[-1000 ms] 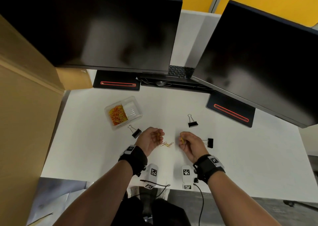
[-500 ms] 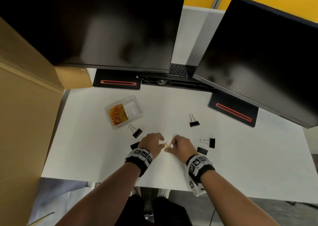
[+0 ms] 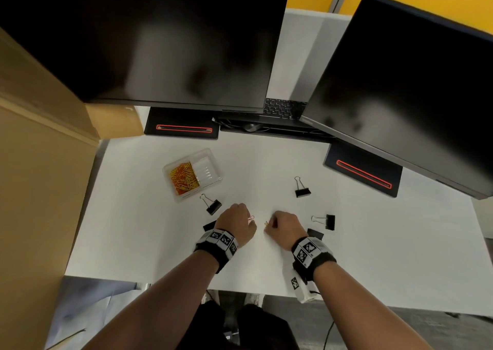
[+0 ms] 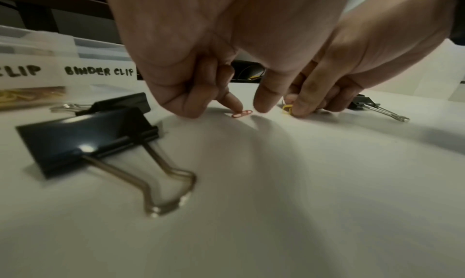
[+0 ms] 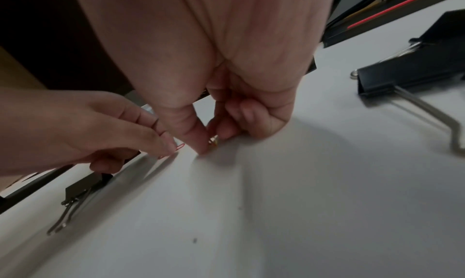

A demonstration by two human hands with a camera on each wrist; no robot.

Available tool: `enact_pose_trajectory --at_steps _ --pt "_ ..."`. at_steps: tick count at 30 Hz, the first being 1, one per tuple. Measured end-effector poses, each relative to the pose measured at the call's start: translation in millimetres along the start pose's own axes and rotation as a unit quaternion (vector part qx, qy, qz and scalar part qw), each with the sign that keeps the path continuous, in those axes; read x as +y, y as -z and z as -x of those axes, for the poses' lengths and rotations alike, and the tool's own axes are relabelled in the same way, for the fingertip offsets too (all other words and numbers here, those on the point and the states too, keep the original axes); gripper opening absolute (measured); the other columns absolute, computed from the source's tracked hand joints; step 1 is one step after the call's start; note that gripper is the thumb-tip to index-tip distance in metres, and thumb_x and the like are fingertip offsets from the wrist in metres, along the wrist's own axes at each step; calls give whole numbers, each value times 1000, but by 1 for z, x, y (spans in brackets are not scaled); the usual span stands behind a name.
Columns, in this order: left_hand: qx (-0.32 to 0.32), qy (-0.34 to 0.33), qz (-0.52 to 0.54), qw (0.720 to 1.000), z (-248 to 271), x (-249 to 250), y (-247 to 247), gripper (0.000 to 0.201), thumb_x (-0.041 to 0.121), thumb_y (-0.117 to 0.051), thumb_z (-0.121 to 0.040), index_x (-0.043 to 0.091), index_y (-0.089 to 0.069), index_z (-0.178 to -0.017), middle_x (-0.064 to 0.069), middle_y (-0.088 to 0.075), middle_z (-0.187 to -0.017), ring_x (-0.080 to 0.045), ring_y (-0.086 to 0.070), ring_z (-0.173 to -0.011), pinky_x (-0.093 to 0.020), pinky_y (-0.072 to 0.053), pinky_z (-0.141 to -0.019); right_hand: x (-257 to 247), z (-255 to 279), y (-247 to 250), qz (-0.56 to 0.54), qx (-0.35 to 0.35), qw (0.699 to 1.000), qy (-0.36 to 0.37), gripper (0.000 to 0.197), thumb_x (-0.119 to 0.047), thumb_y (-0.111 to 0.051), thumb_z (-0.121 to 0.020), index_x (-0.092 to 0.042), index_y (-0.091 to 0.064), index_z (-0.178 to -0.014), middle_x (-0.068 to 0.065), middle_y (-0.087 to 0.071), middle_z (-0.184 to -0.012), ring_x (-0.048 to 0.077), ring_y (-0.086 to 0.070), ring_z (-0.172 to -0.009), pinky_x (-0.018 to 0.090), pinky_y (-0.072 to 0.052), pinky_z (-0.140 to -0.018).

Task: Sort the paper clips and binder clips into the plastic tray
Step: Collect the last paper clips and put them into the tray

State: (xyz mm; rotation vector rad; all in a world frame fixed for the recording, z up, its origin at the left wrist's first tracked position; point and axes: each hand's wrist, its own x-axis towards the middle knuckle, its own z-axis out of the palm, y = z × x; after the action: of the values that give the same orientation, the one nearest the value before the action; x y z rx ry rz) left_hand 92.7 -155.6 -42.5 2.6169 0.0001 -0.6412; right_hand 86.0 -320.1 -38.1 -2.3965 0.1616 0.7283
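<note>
Clear two-compartment plastic tray (image 3: 212, 181) up left, well apart from both hands, orange and yellow clips filling one side. Left hand (image 3: 236, 223) fingering thin pink wire paper clip (image 4: 242, 113) flat on table; right hand (image 3: 285, 225) pinching small yellow paper clip (image 4: 287, 109). Likely slipping from fingertips, or landing among binder clips' side.

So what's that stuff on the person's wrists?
Both arms are bare, with no sleeves. Each wrist wears a black band: the left band and the right band. On top of each sit white squares printed with black blocky patterns, like puzzle codes. A white piece with another such square hangs under the right band, and a thin black cable trails from it.
</note>
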Motion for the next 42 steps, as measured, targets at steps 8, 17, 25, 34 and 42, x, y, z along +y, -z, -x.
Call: enact_pose_trajectory --at_steps 8,17,25,34,42 --pt "-57 22 -21 998 -5 11 -3 28 30 -58 -95 7 -57 -110 -11 -55 -118 -28 -59 -107 -37 -49 -88 19 7 13 -330 66 941 -27 19 -17 -80 -72 -7 -64 -72 8 -63 -65 15 -52 -55 30 -43 -57" --pt "-62 -45 -47 996 4 18 -1 13 7 -49 -96 2 -52 -107 -15 -52 -116 -31 -58 -103 -40 -49 -86 23 11 21 -577 48 814 -36 32 12 -62 -83 -1 -61 -113 13 -66 -71 17 -58 -58 22 -47 -52" --pt "-46 52 292 954 6 17 18 24 13 -47 -98 12 -70 -105 -5 -67 -88 -14 -65 -78 -12 -49 -69 11 15 30 -670 16 735 -101 20 5 -41 -86 1 -60 -90 16 -59 -72 22 -56 -57 27 -45 -48" --pt "-14 174 819 546 25 -17 67 45 40 -57 -93 -3 -66 -101 -15 -69 -85 -25 -65 -81 -40 -51 -93 -39 -4 36 -663 -100 735 -97 50 -40 -53 -94 7 -64 -104 25 -69 -91 36 -68 -88 45 -53 -89" --pt "129 203 791 562 14 -91 127 74 64 -45 -90 -4 -61 -113 -15 -63 -97 -24 -62 -86 -38 -52 -91 -155 -29 8 -604 -174 771 -99 53 -43 -55 -93 7 -59 -110 26 -63 -102 36 -64 -92 41 -57 -83"
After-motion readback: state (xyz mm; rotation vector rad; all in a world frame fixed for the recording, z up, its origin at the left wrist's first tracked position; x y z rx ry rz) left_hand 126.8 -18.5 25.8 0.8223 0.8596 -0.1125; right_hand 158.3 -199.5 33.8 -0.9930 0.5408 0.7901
